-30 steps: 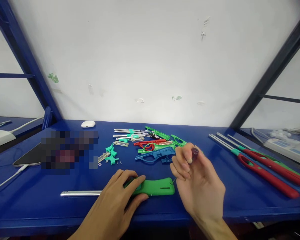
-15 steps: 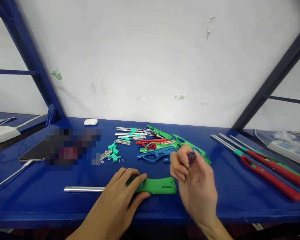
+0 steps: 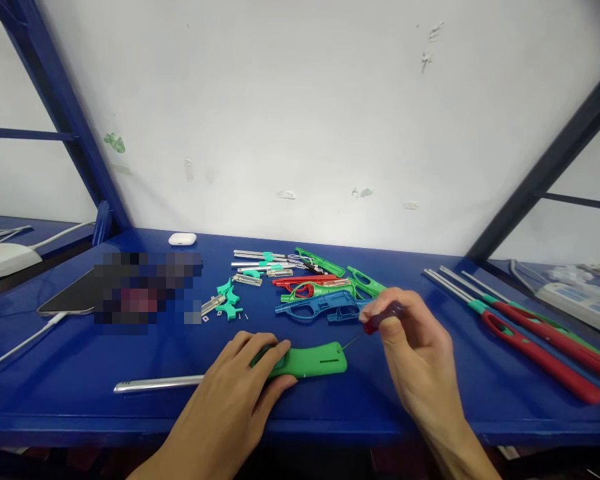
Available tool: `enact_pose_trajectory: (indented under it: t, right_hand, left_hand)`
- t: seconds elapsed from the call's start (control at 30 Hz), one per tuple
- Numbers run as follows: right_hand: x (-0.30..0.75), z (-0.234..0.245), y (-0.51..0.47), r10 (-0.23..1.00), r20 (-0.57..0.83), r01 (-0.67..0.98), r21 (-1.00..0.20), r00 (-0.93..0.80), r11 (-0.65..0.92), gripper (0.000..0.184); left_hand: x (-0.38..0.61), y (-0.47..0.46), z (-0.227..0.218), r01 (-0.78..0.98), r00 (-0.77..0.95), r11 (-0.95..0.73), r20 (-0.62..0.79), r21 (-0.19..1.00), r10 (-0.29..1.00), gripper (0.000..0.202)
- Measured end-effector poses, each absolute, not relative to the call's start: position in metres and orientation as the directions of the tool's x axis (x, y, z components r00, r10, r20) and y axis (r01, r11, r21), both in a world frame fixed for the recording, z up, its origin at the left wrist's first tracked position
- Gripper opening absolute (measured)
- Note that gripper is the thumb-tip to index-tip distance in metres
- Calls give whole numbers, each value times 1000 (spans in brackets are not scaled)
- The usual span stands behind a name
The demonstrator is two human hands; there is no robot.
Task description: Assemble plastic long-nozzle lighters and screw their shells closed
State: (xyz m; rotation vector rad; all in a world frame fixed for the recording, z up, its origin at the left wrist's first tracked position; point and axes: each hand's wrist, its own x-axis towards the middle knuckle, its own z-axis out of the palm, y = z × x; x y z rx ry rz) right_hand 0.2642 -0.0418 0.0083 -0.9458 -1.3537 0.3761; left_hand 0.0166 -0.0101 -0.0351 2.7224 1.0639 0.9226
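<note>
A green-handled lighter (image 3: 310,361) with a long metal tube (image 3: 157,384) lies near the front edge of the blue table (image 3: 80,393). My left hand (image 3: 240,390) presses down on the middle of it, fingers curled over the handle. My right hand (image 3: 415,350) pinches a small dark red screwdriver (image 3: 383,316). Its thin shaft slants down to the left, with the tip just off the right end of the green handle.
Behind lie green, red and blue handle shells (image 3: 325,293), metal tubes (image 3: 260,261), teal small parts (image 3: 227,300) and tiny screws. Finished red and green lighters (image 3: 535,333) lie at the right. A phone (image 3: 75,299) with cable and a white earbud case (image 3: 183,239) sit at the left.
My right hand has tilted and lowered to the right, so the screwdriver now slants towards the handle's end. The lighter's tube end has swung slightly nearer the front edge.
</note>
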Motion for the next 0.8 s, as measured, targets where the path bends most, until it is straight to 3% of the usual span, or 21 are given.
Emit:
enact_pose_trajectory:
  t: [0.33,0.53,0.8]
  right_hand:
    - [260,10,-40,667,717,355,-689,203,632,15]
    - [256,8,-39,608,691,384,-722,390,575,15]
    - [262,8,-43,665,711,354,-696,227,624,30]
  left_hand:
    - [15,-10,-35,592,543,-747,535,303,648,34]
    - [14,-11,-38,601,549,-749,537,280,641,33]
    - [13,-10,-36,596,551,-748,528,292,646,33]
